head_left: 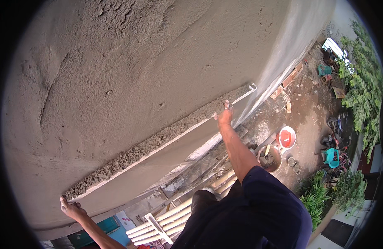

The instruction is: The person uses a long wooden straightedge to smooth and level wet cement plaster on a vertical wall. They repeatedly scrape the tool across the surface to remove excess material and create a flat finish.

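A long metal straightedge (158,143) lies against a wall of wet grey plaster (129,70), with a ridge of scraped mortar heaped along its upper edge. My left hand (71,208) grips its lower left end. My right hand (224,115) grips it near the upper right end, arm stretched out. The plaster above the straightedge is rough and lumpy; the band below it looks smoother.
I stand high on a bamboo scaffold (175,218). Far below on the dirt ground are a red bucket (286,137), a round pan of mortar (269,158), loose bricks (289,79), a green plastic chair (332,157) and leafy plants (362,91).
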Demonstrator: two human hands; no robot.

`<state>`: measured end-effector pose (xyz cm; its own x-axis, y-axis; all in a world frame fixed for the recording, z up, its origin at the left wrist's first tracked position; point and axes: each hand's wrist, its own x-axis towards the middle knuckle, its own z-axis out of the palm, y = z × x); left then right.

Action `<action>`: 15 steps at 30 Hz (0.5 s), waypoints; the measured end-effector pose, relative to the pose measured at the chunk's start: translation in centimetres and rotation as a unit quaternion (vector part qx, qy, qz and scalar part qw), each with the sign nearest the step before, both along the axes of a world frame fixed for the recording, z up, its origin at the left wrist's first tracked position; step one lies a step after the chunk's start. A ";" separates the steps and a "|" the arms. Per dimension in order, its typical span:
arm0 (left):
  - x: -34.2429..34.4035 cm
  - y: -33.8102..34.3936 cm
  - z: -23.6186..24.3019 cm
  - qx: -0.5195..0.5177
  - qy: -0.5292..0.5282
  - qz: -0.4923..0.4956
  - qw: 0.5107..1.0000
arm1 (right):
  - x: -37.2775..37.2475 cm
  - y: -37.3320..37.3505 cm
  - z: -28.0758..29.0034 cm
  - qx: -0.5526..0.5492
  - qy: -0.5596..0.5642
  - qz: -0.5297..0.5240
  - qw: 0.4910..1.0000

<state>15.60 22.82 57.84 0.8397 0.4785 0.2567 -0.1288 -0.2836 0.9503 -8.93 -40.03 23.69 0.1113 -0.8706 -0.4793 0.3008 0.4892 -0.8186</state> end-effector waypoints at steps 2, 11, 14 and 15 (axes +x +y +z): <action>-2.4 3.6 0.4 0.007 -0.047 0.021 0.999 | -1.4 5.9 -2.9 0.048 0.004 0.006 0.999; -11.9 3.7 10.5 -0.100 -0.094 -0.109 0.985 | -14.9 18.8 -12.4 0.293 -0.077 -0.091 0.949; -14.3 -5.3 12.6 -0.105 -0.129 -0.202 0.965 | -19.4 18.2 -14.3 0.343 -0.093 -0.121 0.927; -15.6 -9.2 13.1 -0.105 -0.155 -0.273 0.943 | -20.7 17.8 -14.5 0.350 -0.090 -0.134 0.923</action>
